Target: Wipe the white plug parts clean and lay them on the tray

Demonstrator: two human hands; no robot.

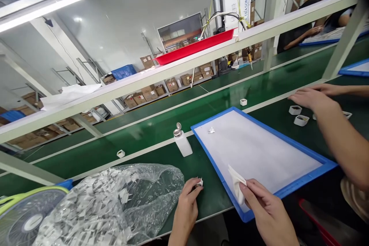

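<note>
Left hand: the left hand [187, 196] rests on the green bench [161, 123], its thumb and fingertips pinched around a small white plastic part [200, 182].
Right hand: the right hand [265, 203] grips a folded white wiping cloth [236, 184] between thumb and fingers, over the near corner of the blue-rimmed flat tray with a white liner [213, 165].
Where the part is: off the tray, just beside its left rim, between the tray and the clear plastic bag of small white pieces [115, 203].
Step in hand: by the look of it, one piece is held ready for the cloth, with part and cloth still apart.
Next move calls for: bringing the two hands together while keeping a firm pinch on so small a piece.
On the tray: one similar small piece [211, 130] lies near the far corner.
Nearby: a white pump-top bottle [182, 142] stands just left of the tray.
Co-worker: another person's hand [309, 98] hovers over small white cups [301, 120] at right.
</note>
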